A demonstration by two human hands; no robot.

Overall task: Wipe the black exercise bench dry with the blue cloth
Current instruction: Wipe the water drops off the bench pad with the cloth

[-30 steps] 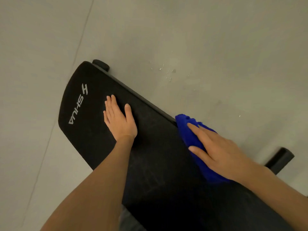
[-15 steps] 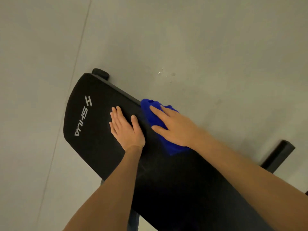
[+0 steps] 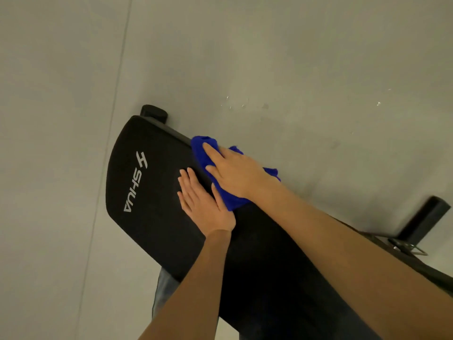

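Item: black exercise bench (image 3: pixel 157 217), padded, long, set diagonally across the view on a pale grey floor (image 3: pixel 73 94). White lettering "SHUA" (image 3: pixel 133 190) with a logo mark printed near the rounded far end. A black foot cap (image 3: pixel 154 113) showed beyond that end; a second black frame foot (image 3: pixel 426 218) stood out on the right side, on the floor.

Item: blue cloth (image 3: pixel 229 200), bunched, lay on the pad at its right-hand edge, close to the far end, part of it hanging past the edge over the floor.

Item: right hand (image 3: pixel 235 173), palm down on the cloth, pressing it onto the pad. Fingers (image 3: pixel 210 149) were stretched out and slightly apart, lying flat over the cloth rather than clamped round it; the thumb pointed toward the other hand.

Item: left hand (image 3: pixel 203 204), palm flat on the bare pad just beside the cloth, between it and the lettering. Fingers (image 3: pixel 187 179) were straight and close together, holding nothing; the thumb touched or nearly touched the cloth.

Item: small glinting droplets (image 3: pixel 232 104) lay on the floor beyond the bench
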